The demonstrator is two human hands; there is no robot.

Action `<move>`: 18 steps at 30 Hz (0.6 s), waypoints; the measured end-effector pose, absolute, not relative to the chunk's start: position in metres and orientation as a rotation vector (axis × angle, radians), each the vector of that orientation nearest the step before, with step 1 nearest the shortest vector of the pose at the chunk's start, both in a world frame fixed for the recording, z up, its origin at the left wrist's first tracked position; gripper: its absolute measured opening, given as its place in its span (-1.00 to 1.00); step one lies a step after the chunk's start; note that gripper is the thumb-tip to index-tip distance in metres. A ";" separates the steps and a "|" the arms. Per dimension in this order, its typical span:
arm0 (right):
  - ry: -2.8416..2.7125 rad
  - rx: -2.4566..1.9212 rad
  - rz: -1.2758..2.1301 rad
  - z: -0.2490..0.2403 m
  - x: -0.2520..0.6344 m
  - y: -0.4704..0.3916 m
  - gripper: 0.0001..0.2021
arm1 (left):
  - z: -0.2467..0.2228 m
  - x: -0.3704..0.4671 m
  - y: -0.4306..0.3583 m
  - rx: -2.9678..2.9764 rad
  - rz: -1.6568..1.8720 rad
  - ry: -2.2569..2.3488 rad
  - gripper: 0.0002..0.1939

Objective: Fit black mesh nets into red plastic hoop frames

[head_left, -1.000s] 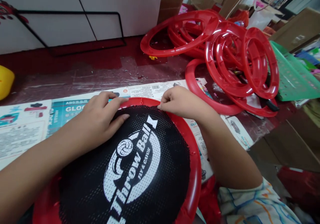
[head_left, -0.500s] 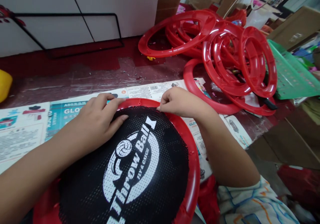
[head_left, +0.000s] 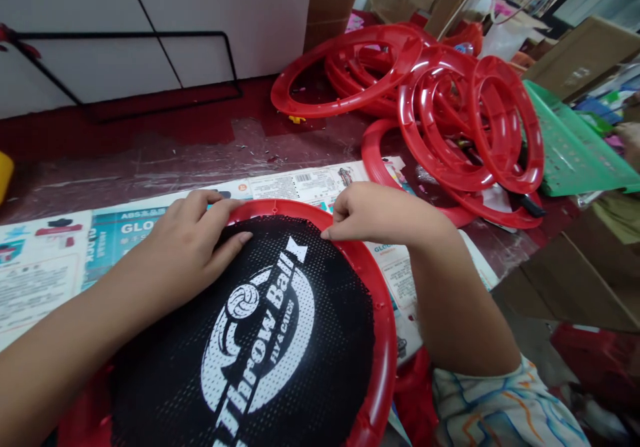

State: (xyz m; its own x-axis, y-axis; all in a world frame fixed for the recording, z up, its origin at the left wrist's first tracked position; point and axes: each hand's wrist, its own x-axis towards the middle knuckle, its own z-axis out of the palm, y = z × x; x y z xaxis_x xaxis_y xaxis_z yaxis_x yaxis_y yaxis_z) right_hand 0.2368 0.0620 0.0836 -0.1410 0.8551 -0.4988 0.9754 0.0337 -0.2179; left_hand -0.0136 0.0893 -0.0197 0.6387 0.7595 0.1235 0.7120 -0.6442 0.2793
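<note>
A black mesh disc [head_left: 330, 314] with white "Throw Ball" print lies inside a large red plastic ring [head_left: 383, 340]. My left hand [head_left: 193, 240] rests over the ring's upper left rim, its thumb apart from the other fingers and lying on the mesh. At the upper right edge of the mesh is my right hand [head_left: 357, 214], fingers curled and thumb pressed in a pinch at the mesh's border. What the right fingertips hold, if anything, is too small to make out.
Printed cardboard [head_left: 270, 184] lies under the ring. Several red rings [head_left: 440, 167] are piled behind at the right, beside a green basket [head_left: 575, 147]. A black wire frame [head_left: 125, 34] stands against a white box [head_left: 265, 20]. Cardboard boxes [head_left: 580, 60] sit at the right.
My right hand has moved slightly right and down along the mesh edge, still pinched. My left hand keeps its place on the rim. The whole view has shifted a little.
</note>
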 end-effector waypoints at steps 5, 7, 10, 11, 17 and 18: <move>2.048 1.797 -0.706 0.086 0.231 0.059 -0.89 | -0.020 -0.015 0.091 2.685 0.316 1.189 -0.59; 2.059 1.777 -0.655 0.086 0.227 0.056 -0.88 | -0.020 -0.015 0.090 2.687 0.318 1.189 -0.59; 2.087 1.715 -0.535 0.089 0.221 0.050 -0.82 | -0.023 -0.015 0.089 2.699 0.421 1.210 -0.55; 2.090 1.699 -0.488 0.090 0.219 0.047 -0.80 | -0.024 -0.014 0.089 2.710 0.438 1.215 -0.53; 2.096 1.697 -0.309 0.095 0.200 0.034 -0.76 | -0.024 -0.013 0.087 2.780 0.218 1.378 -0.49; 2.098 1.701 -0.313 0.095 0.197 0.033 -0.76 | -0.021 -0.014 0.085 2.786 0.152 1.427 -0.48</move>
